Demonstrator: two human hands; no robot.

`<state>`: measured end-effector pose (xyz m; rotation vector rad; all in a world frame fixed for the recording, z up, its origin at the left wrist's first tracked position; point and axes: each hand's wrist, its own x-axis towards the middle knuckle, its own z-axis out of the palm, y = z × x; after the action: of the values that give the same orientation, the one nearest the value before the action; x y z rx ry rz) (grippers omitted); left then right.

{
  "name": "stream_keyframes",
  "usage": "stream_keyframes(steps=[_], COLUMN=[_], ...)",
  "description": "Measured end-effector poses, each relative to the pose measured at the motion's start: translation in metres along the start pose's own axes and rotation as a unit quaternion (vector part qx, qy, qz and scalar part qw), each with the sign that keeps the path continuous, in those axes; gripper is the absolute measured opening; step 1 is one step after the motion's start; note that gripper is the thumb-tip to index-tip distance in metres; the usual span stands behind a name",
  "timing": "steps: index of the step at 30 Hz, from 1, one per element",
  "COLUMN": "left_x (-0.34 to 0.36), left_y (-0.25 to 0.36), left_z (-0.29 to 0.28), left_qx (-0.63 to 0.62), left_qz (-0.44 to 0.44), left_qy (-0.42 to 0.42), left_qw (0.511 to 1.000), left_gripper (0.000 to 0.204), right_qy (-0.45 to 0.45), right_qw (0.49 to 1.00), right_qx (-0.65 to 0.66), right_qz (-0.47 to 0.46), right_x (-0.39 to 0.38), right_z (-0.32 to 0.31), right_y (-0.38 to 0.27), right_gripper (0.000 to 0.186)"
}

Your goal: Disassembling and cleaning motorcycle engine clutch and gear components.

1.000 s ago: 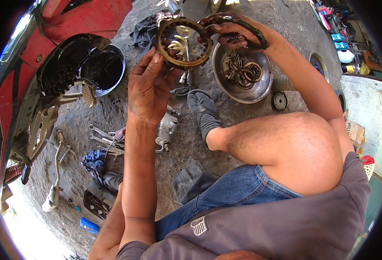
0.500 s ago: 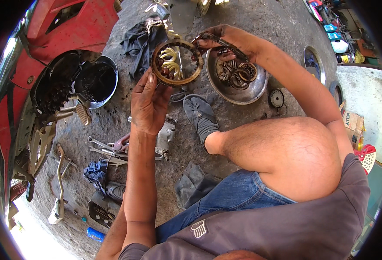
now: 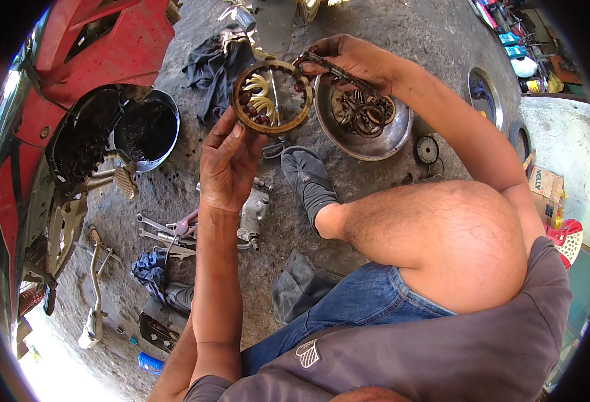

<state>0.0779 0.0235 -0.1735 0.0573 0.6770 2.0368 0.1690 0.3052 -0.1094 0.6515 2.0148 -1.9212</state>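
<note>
My left hand (image 3: 227, 164) is closed on the lower edge of a brown notched ring (image 3: 271, 127), which faces the camera with pale coiled items on the floor showing through it. My right hand (image 3: 362, 60) grips a dark, oily ring (image 3: 340, 75), seen nearly edge-on, beside the brown ring's upper right. Whether the two rings touch is hard to tell. Beneath my right hand lies a metal basin (image 3: 392, 144) holding dark rings (image 3: 365, 120) and small parts.
A red motorbike body (image 3: 101, 47) with exposed engine parts (image 3: 74, 141) fills the left, beside a pan of black oil (image 3: 148, 130). Wrenches (image 3: 164, 231), a metal housing (image 3: 253, 218) and dark cloths (image 3: 211, 74) lie about. My bent leg (image 3: 429, 241) occupies the lower right.
Both hands have moved a little downward and slightly left with their rings. The dark ring has tilted from an open oval to nearly edge-on.
</note>
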Motion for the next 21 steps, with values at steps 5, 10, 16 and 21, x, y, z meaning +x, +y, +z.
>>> stream_keyframes(steps=[5, 10, 16, 21], left_x=[0.002, 0.003, 0.002, 0.0], left_y=[-0.004, -0.002, 0.004, 0.003], left_z=[-0.009, -0.019, -0.023, -0.023], left_qx=[0.007, -0.021, -0.019, -0.028], left_qz=[-0.01, -0.023, -0.013, -0.002], left_qy=[0.005, 0.034, 0.01, -0.003], left_qw=[1.0, 0.999, 1.0, 1.0], left_gripper=[0.043, 0.038, 0.032, 0.032], right_qy=[0.02, 0.043, 0.068, 0.081], right_qw=[1.0, 0.999, 0.996, 0.995], right_qx=[0.005, 0.005, 0.055, 0.048], right_qz=[0.0, 0.0, 0.012, -0.023], right_x=[-0.005, -0.007, -0.012, -0.011], right_z=[0.004, 0.015, 0.02, 0.027], right_y=[-0.003, -0.007, 0.004, 0.011], right_gripper=[0.023, 0.028, 0.024, 0.024])
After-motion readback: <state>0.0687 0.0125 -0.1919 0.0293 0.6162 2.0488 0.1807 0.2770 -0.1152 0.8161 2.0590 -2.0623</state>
